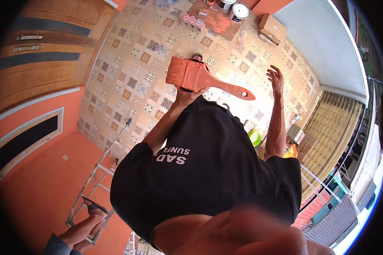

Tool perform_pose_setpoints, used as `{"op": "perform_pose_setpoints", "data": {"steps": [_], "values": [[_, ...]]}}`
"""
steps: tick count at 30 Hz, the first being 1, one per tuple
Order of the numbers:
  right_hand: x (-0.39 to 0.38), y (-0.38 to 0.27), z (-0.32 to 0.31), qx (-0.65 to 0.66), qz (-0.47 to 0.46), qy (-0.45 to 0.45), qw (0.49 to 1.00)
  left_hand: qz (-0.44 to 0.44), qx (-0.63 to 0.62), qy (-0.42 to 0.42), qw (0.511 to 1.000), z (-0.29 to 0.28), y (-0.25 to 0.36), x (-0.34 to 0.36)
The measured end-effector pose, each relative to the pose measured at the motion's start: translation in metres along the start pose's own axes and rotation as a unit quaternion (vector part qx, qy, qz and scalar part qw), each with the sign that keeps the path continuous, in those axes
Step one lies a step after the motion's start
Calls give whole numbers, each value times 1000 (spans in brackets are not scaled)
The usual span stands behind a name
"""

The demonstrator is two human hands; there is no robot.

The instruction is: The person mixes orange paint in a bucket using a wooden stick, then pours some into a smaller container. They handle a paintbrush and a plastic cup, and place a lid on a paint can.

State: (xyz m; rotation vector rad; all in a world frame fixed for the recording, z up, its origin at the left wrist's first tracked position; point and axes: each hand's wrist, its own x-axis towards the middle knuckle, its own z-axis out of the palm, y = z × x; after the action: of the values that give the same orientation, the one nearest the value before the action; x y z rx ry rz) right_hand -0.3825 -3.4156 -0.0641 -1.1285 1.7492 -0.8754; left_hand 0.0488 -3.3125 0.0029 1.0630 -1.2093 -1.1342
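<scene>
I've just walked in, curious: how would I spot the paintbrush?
Find the patterned tile floor, then the left hand above it. That hand holds the paintbrush, coated orange-red; unlike the round buckets beyond, it has bristles and a holed handle.

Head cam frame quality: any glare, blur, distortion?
Head view: bright glare washes out the tiled floor near the paintbrush handle; head view: the wooden door at left bends with the fisheye, corners go black; head view: a patch low in the frame is smeared, while the paintbrush looks reasonably sharp.
</scene>
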Motion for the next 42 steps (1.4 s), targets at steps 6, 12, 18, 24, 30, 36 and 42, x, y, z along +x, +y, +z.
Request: {"op": "perform_pose_setpoints", "data": {"steps": [6, 12, 18, 24, 30, 36, 42], "values": [[75, -126, 73, 54, 9, -101, 993, -173, -339, -127, 916, -6, -49, 195], [147, -189, 80, 82, 63, -145, 984, 7, -1, -207, 978, 4, -106, 349], [293, -212, 64, 72, 38, -250, 965, -101, -77, -222, 967, 46, -229, 452], [491, -128, 104, -11, 28, -356, 934, -138, -139, -184, 963, 115, -445, 517], [656, 20, 181, -5, 67, -409, 910, -75, -35, -173, 981, 143, -629, 558], [751, 171, 268, -41, 68, -403, 912, 33, 285, -234, 929, 126, -821, 603], [801, 267, 320, -41, 46, -392, 918, 33, 240, -270, 932, 115, -905, 645]]}}
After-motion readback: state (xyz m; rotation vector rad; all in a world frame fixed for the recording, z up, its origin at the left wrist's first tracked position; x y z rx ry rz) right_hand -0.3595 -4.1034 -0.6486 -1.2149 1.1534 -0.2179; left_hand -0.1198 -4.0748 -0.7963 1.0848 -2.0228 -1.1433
